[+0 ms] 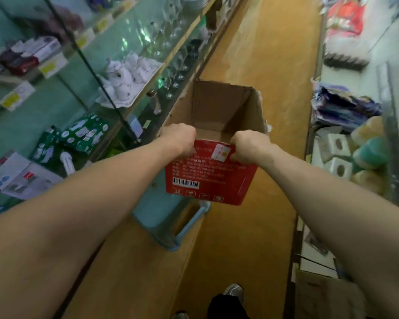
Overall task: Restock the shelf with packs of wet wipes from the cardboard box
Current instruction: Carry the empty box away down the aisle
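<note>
Holding the cardboard box [221, 107] up in the middle of the shop aisle, open top tilting toward the camera and showing the plain brown inside down to the bottom flaps. Carrying it by the near wall, the red printed one with a barcode and a row of handling symbols low on it.

Clamping that wall's top edge from both ends: left grip [179, 139] curling tight over the left corner, right grip [251, 148] curling tight over the right corner, both with knuckles up and fingers hooking down into the box. Leaving a white sticker [221, 150] showing on the red wall between the two.

Hanging the box above a light-blue plastic stool [157, 208], the stool's top partly hiding under the box's lower left corner. Standing over an orange-brown floor [258, 54] running away between two rows of shelving, with one grey shoe [234, 291] showing at the bottom edge.

Passing glass shelves [134, 31] on the left, carrying a white tea set [127, 74] on a tray, a line of stemmed glasses [173, 72] just beyond it, green packs [83, 134] on a lower level and white packs [21, 178] nearer the camera; too blurred to tell what the packs contain.

Passing a white shelf on the right holding yellow and green sponges [369, 143], white blocks [339, 166] beside them, and a heap of dark blue bags [341, 107] further along.
</note>
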Demonstrator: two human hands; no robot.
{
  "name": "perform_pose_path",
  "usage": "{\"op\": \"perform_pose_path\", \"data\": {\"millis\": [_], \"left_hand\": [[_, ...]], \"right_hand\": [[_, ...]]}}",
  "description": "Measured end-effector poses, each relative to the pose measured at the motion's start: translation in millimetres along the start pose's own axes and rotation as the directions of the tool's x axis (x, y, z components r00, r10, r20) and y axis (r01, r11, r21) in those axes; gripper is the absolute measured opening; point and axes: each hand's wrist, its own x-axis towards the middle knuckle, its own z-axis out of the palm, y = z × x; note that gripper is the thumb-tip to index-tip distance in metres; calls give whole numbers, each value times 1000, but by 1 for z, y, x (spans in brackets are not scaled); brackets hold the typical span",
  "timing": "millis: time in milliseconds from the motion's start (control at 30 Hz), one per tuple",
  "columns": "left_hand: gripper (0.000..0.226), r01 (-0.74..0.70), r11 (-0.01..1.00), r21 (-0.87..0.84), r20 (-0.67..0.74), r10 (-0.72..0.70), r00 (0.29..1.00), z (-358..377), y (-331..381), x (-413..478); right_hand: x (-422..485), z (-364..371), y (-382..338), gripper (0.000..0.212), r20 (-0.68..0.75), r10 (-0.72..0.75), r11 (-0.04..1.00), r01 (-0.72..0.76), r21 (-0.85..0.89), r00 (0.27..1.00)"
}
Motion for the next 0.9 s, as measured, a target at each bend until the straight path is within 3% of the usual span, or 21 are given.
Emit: {"op": "perform_pose_path", "data": {"millis": [367, 900], "left_hand": [[27, -106, 994, 23, -142, 108, 984, -123, 96, 112], [28, -209, 977, 30, -164, 211, 964, -299, 134, 408]], "right_hand": [[47, -97, 141, 15, -168, 121, 991, -128, -30, 978], [295, -256, 293, 17, -143, 227, 974, -226, 24, 963]]}}
